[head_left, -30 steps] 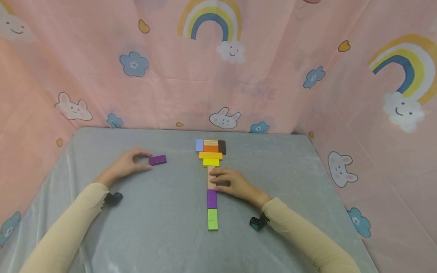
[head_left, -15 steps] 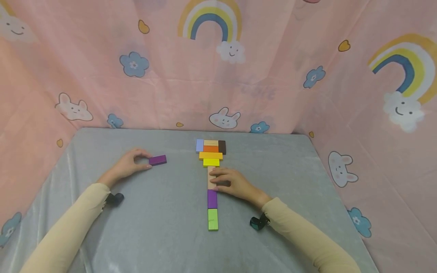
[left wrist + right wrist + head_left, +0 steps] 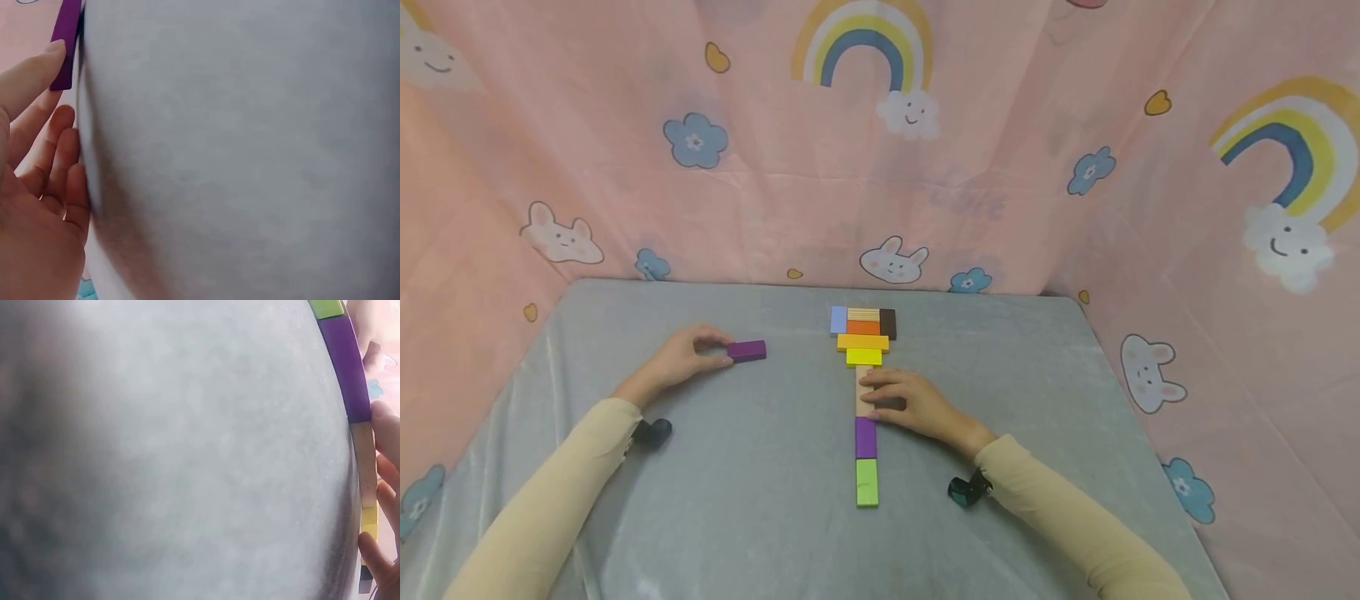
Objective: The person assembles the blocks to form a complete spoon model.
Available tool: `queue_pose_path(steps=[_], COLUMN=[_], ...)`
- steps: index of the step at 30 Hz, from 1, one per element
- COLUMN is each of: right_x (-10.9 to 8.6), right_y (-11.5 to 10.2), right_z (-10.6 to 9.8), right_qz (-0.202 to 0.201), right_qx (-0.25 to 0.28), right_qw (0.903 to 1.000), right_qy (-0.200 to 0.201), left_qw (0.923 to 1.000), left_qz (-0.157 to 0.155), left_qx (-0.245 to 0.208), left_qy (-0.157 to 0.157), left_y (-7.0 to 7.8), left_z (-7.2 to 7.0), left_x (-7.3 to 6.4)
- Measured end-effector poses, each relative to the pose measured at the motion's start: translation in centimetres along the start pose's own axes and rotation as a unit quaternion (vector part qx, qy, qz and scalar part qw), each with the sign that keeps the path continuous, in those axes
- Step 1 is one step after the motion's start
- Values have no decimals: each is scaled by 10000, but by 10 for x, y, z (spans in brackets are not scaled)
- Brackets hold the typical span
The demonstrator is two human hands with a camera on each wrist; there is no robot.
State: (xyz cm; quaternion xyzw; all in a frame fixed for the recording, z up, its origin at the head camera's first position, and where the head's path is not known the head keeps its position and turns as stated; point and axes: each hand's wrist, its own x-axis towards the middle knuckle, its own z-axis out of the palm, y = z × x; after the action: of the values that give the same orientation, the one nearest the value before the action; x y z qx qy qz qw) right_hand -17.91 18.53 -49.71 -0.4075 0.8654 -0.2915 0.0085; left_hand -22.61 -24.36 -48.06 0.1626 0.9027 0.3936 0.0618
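Observation:
In the head view my left hand (image 3: 681, 360) pinches the near end of a loose dark purple block (image 3: 747, 351) between thumb and index finger, left of the row. The left wrist view shows the thumb against that purple block (image 3: 65, 50). My right hand (image 3: 921, 406) rests its fingertips on the plain wood block (image 3: 864, 400) in the middle of the row, thumb by its lower end. Below it lie a purple block (image 3: 866, 437) and a light green block (image 3: 867, 483), end to end. Above it lies a yellow block (image 3: 864, 357), set crosswise.
Farther up sit an orange-yellow block (image 3: 862, 342), an orange block (image 3: 862, 327) and thin wood strips (image 3: 862, 313), flanked by a light blue block (image 3: 838, 320) and a dark brown block (image 3: 887, 323). A grey cloth (image 3: 737, 483) covers the table; a pink printed curtain (image 3: 1000, 167) surrounds it.

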Motion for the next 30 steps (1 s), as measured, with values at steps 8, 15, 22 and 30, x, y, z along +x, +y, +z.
queue_pose_path(steps=[8,15,22,30], right_x=[1,0,1,0], right_y=[-1,-1,-4,-4], right_z=[0,0,-2,-2], right_qz=[-78,-55,12,12], right_qx=[6,-2,9,-52], right_qw=[10000,10000,10000,10000], right_qy=[55,35,-12,21], left_qw=[9991,9977,9987,9981], left_qz=[-293,-492,-368,-312], left_qx=[-3,46,-29,-501], left_qy=[-296,-455,-358,-195], left_y=[13,33,57,73], left_z=[-5,-3,5,34], left_x=[8,29,57,98])
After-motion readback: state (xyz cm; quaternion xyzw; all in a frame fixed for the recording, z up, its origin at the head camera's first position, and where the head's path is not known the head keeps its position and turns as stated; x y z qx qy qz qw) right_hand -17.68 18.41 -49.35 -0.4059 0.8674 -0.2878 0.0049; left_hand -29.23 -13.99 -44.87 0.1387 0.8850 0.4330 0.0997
